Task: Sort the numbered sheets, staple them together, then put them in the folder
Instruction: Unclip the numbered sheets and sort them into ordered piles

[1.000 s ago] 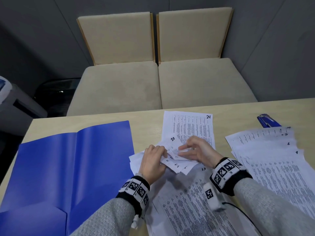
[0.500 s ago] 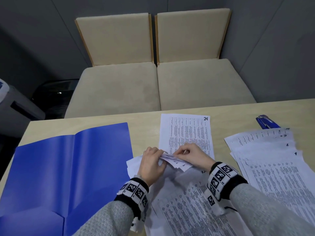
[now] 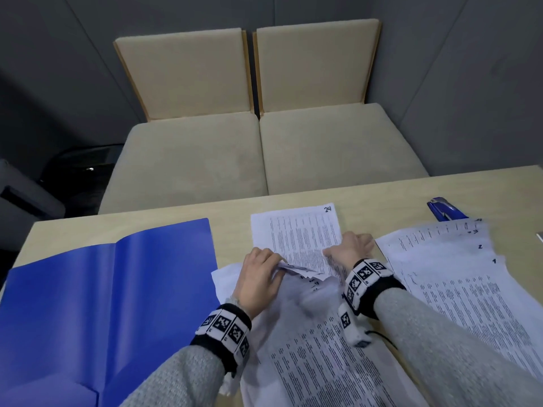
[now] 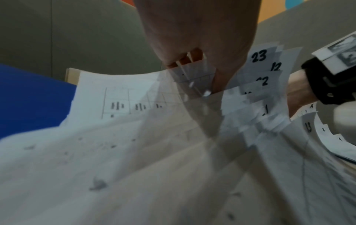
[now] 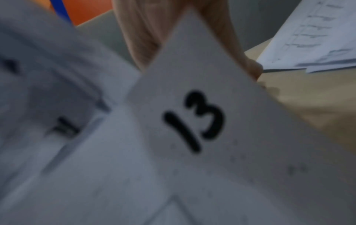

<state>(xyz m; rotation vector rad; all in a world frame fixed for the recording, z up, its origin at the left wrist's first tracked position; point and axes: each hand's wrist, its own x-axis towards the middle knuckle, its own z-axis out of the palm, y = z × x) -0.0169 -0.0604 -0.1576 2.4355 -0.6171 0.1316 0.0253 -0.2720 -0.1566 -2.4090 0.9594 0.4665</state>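
The fingers (image 4: 194, 56) of the left hand (image 3: 258, 277) are curled and pinch the far corners of a fanned bundle of sheets (image 3: 305, 276), lifting those corners off the counter (image 3: 232, 207). In the left wrist view the raised corners show handwritten numbers, among them 23, 12 and 22. The right hand (image 3: 351, 248), just right of the bundle, has its fingers bent; in the right wrist view a sheet marked 13 (image 5: 192, 120) stands up in front of that hand, and the blur hides whether the fingers pinch its corner or only touch it.

The rest of the bundle lies flat on the counter, running from the raised corners back toward the person between the two grey sleeves. Just beyond the bundle, partly under both hands, lies a single sheet marked 24 (image 3: 296, 230). To the right of the bundle, apart from it, a second spread of sheets (image 3: 458, 277) lies on the counter with corner numbers 3, 2 and 1 showing. At the far end of that spread, touching or tucked under its edge, is a blue stapler (image 3: 443, 210). To the left of the bundle an open blue folder (image 3: 111, 295) lies flat, its right edge beside the left hand.
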